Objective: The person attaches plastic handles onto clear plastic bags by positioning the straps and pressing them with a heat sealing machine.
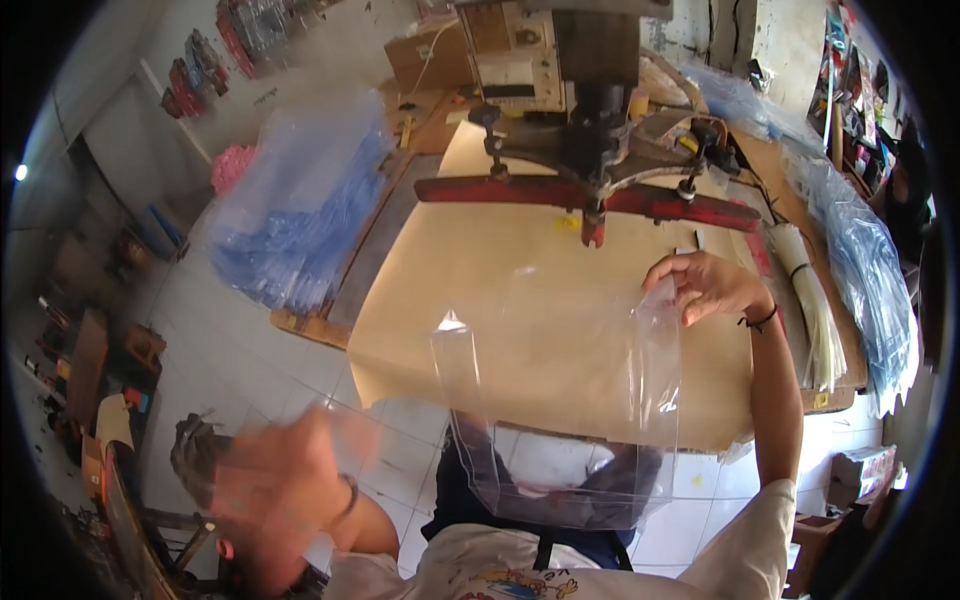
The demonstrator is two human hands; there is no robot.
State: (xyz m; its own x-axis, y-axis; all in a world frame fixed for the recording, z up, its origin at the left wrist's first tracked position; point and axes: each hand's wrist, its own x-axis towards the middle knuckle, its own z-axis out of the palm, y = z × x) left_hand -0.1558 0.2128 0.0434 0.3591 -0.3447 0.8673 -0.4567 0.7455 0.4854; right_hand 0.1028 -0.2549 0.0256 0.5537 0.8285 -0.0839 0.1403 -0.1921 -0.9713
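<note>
A clear plastic piece (655, 370) with upright folded sides hangs over the front edge of the tan sheet (540, 280). My right hand (708, 285) pinches its upper right corner, fingers closed. My left hand (325, 440) is smeared by motion at the lower left, away from the plastic; its fingers cannot be made out. Above the sheet is a machine head with a long red bar (500, 190), beyond my right hand.
Stacked bluish plastic (310, 210) lies left of the sheet. At the right are a bundle of pale strips (808, 300) and more clear plastic (865, 260). A cardboard box (430, 58) stands at the back. A stool-like object is at the lower left.
</note>
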